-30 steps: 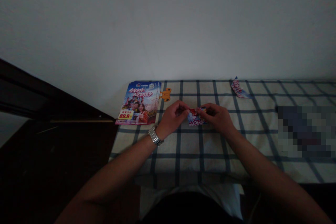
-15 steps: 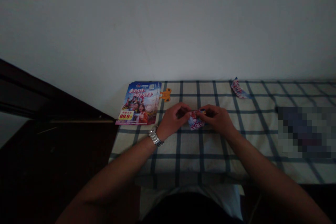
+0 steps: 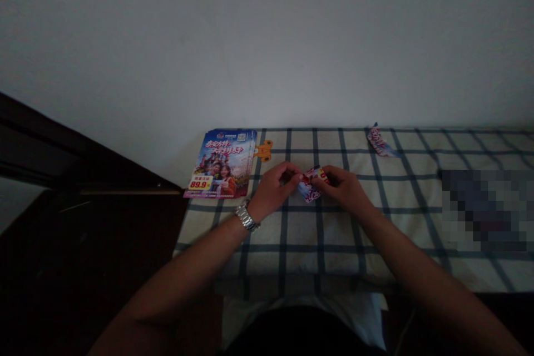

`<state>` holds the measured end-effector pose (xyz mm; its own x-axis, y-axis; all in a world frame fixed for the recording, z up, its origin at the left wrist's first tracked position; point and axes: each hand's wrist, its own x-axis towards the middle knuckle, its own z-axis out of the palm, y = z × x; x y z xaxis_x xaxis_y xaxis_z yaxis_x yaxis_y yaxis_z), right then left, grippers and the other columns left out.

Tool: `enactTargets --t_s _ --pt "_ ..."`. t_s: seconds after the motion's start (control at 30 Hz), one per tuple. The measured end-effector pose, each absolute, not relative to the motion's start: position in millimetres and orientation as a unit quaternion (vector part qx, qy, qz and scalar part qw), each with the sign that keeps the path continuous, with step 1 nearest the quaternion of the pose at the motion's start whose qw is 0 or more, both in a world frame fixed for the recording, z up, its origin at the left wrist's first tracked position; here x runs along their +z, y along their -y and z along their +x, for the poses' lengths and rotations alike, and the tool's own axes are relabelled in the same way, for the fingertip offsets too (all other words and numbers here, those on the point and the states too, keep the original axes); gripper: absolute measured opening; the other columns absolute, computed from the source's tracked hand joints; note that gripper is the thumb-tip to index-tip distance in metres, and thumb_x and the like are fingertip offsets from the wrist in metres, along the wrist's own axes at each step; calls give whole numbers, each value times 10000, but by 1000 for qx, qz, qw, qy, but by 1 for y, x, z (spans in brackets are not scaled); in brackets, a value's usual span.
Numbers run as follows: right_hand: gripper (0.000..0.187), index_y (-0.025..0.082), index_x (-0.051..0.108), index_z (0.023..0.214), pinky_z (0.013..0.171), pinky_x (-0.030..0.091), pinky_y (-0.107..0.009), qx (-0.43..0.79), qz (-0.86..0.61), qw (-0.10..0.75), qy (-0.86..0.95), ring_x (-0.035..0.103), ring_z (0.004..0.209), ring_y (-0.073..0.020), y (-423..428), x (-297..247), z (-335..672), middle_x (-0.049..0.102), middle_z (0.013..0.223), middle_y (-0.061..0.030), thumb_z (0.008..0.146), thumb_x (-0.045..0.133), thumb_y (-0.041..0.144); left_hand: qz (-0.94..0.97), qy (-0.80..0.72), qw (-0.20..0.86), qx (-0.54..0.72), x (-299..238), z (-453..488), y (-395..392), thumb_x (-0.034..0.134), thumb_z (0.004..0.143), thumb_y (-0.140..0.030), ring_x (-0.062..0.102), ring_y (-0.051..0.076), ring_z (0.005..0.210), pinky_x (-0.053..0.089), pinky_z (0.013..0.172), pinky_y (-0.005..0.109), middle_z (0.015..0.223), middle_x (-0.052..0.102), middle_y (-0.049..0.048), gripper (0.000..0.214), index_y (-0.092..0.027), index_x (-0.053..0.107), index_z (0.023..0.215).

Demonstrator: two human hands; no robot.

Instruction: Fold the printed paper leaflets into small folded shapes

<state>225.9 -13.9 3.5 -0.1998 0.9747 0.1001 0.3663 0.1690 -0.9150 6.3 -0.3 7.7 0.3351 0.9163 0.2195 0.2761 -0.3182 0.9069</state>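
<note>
Between my hands is a small folded piece of printed paper (image 3: 311,193), blue, pink and red with a yellow patch. My left hand (image 3: 278,186) pinches its left edge with thumb and forefinger; a metal watch (image 3: 247,217) sits on that wrist. From the other side my right hand (image 3: 344,186) grips the upper right part, its fingers partly covering the paper. How the folds run underneath is hidden by the fingers. The paper is over the checked cloth (image 3: 267,228), close to its surface.
A stack of printed flyers (image 3: 221,167) lies at the cloth's left end, beside an orange bear print (image 3: 263,151). Near the wall (image 3: 267,39), a curled strip of printed paper (image 3: 379,142) rests at the back right. A pixelated patch (image 3: 486,208) covers something dark farther right.
The paper has turned in my fingers, and more of its yellow and red part shows beside my right hand. Both hands stay in nearly the same place.
</note>
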Motion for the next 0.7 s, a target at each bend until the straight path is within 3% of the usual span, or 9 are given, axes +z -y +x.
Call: enactTargets --t_s 0.33,0.7 --pt "319 188 720 842 527 381 -262 339 -539 342 691 552 602 -151 16 8 227 648 674 -12 894 673 499 707 -425 409 390 3 8 1 647 943 -385 661 149 785 510 728 271 867 703 12 190 -196 658 955" --pt "313 171 718 841 518 355 -252 347 -535 333 695 521 589 -138 16 9 230 610 647 1 873 687 481 709 -416 429 375 9 8 3 645 935 -371 662 145 777 507 717 254 864 709 11 185 -188 658 952"
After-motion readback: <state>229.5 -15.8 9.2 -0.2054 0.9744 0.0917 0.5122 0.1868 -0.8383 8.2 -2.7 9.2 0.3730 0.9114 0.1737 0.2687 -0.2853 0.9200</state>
